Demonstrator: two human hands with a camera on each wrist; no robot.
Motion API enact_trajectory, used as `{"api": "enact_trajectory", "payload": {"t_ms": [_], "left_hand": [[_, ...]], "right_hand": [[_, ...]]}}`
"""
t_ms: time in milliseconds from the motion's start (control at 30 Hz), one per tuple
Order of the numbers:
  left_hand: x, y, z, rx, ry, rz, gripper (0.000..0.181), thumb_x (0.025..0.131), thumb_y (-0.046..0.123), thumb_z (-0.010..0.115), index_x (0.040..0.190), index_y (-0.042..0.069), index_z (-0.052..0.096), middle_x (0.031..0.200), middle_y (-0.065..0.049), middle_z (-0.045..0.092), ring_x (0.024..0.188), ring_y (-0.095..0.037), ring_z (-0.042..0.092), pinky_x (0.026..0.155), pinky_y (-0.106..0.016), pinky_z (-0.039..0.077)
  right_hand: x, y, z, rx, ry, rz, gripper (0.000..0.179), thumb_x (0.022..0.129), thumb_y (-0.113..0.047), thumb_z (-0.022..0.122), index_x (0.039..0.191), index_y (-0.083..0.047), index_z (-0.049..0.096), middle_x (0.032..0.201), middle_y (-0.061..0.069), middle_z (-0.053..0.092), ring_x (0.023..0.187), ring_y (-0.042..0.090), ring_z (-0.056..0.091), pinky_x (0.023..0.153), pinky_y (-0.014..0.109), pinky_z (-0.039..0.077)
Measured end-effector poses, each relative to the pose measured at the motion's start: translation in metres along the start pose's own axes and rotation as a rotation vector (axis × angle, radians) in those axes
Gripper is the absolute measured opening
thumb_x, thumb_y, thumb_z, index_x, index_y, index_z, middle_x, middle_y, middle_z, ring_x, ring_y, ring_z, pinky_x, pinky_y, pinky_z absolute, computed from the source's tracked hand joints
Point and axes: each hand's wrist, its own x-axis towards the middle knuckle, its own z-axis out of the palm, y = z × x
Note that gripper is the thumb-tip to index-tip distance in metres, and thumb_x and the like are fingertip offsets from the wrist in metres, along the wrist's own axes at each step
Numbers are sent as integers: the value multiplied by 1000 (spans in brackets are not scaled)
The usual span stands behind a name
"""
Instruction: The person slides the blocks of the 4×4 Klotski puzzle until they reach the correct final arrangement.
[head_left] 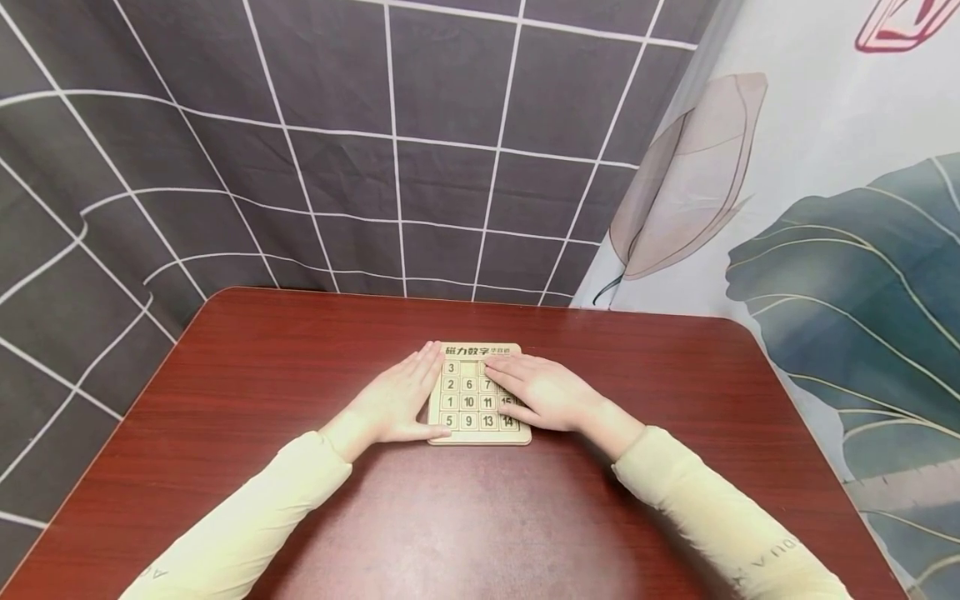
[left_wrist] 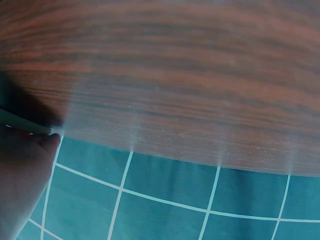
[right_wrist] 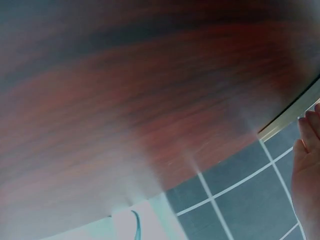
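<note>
A pale wooden sliding number puzzle (head_left: 468, 402) lies flat on the table, printed characters along its top. Its tiles read 3 at the upper left, then 2, 6, 7, then 1, 10, 11, 15, then 5, 9, 13, 14. A gap shows right of the 3. My left hand (head_left: 393, 400) lies along the left edge, fingers straight, thumb at the lower left corner. Over the right side my right hand (head_left: 551, 393) stretches its fingers onto the tiles, hiding some upper right ones. In the right wrist view, fingers (right_wrist: 310, 132) show beside the puzzle's edge (right_wrist: 292, 111).
The reddish-brown wooden table (head_left: 300, 358) has rounded far corners. Behind it hangs a dark curtain (head_left: 442, 183) with a white grid. A pale curtain (head_left: 795, 250) with large leaf prints hangs at the right.
</note>
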Motion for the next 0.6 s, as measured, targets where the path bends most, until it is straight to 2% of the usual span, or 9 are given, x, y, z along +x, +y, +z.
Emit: {"api": "enact_trajectory", "payload": {"t_ms": [367,600], "left_hand": [[0,0,-1,-14,-29,-16,114,93,71,62,161,-14,29,172,-31,25,162,-41,27,133,-46,30],[1,-1,-1,-20,-44,-24,114,94,72,60,162,-13,27,173,-30,23,163,-40,24,134,-46,29]], "right_hand": [[34,-16,2,-2,-35,-53,63,106,-44,60,156,-6,53,162,9,54,152,23,50,129,41,39],[42,-21,0,14,-74,-39,62,107,-42,58,157,-4,52,163,10,52,153,25,49,130,42,37]]}}
